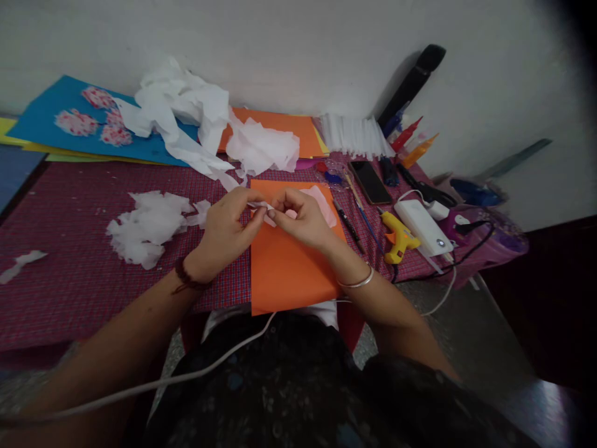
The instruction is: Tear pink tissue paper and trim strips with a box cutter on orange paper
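Both hands meet above an orange sheet of paper (293, 274) in front of me. Between thumb and fingers, my left hand (231, 221) pinches one side of a small strip of white tissue paper (259, 205). My right hand (303, 218) pinches the other side, so the fingertips nearly touch. Much of the strip is hidden by the fingers. A pale pink paper piece (321, 205) lies on the orange sheet, partly behind my right hand. Left of my left hand sits a heap of torn white tissue (152, 227).
More white tissue (181, 106) lies across a blue sheet (41, 118) at the back. On the right are a phone (370, 182), a yellow glue gun (398, 238), a white power bank (423, 227), a black pen (349, 225) and a paintbrush (368, 224). A white cable (205, 371) crosses my lap.
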The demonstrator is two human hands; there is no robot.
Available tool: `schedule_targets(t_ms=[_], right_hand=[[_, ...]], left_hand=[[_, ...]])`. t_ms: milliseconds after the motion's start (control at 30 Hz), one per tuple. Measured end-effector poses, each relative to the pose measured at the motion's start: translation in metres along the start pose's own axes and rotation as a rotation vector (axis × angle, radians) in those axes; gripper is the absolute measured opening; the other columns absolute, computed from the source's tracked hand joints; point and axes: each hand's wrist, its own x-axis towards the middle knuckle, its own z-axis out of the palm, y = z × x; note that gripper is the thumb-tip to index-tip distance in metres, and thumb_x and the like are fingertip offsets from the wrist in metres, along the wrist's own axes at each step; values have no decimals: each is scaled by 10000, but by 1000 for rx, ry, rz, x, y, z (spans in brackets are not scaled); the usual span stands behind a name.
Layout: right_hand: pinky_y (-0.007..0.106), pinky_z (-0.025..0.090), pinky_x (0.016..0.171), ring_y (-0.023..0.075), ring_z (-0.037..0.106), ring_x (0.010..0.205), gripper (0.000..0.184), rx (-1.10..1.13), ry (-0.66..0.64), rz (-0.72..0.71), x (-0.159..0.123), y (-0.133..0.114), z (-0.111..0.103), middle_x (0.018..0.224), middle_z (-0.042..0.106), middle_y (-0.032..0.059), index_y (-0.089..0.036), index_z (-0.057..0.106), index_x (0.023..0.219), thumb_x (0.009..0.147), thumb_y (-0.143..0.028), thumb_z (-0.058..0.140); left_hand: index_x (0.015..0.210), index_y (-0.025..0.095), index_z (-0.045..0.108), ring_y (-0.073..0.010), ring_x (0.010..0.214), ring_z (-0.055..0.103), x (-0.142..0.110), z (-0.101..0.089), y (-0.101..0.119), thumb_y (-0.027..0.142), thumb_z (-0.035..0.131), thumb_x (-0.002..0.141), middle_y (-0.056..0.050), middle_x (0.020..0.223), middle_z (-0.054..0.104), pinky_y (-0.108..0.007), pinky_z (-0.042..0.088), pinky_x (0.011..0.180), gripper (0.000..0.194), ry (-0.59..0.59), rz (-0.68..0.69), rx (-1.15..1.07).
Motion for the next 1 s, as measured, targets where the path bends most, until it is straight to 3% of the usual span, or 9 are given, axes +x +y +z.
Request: schedule_targets(t_ms=[233,400,500,600,667,767,867,1000], right_hand=[[281,409,623,126,501,646,389,7,0,-22,-1,-3,-3,692,559,-28,-227,553,816,944,-584,642],[267,423,622,110,503,621,363,19,1,-16,0,-2,-4,671,564,-30,-221,537,790,976,-526,600],[242,425,585,103,514,610,368,94,-26,60,1,1,-5,659,565,-30,-222,526,812,982,-542,585],[219,408,541,97,517,589,386,193,-47,125,2,3,-6,636,559,-37,-221,519,841,969,-575,606],[211,407,536,93,518,582,392,238,-60,139,3,4,-6,630,564,-40,-217,523,839,955,-574,636],[208,434,566,87,527,585,359,280,-92,130,2,3,-7,635,582,-41,-205,546,831,952,-524,656],[214,464,601,88,549,598,286,319,-130,126,1,-1,-8,646,604,-40,-192,581,857,936,-453,666],[219,473,608,95,586,632,314,324,-180,175,0,-5,-11,689,641,-18,-181,599,886,901,-475,711]], left_hand=[[860,235,678,-212,815,619,2,-2,2,260,726,876,-23,849,669,-342,462,779,56,-10,-23,4],[864,235,679,-214,840,616,2,-3,3,273,703,911,-34,859,658,-353,485,812,65,-46,16,6],[1025,244,672,-229,956,632,2,-3,4,283,754,873,-63,1065,674,-346,522,812,177,57,13,14],[896,232,632,-192,804,595,1,-4,7,237,733,857,-36,891,636,-314,488,698,108,134,106,117],[780,225,588,-163,689,554,-1,-4,10,208,690,875,-1,735,578,-302,457,656,141,64,139,145],[819,222,621,-146,669,594,-4,0,13,208,649,898,7,757,643,-279,474,640,85,-59,49,98],[903,215,635,-137,687,639,-7,5,10,205,637,901,8,799,690,-258,506,649,10,-60,-28,92],[970,206,635,-130,668,649,-7,7,5,173,650,885,19,779,687,-239,488,605,92,-76,-32,104]])
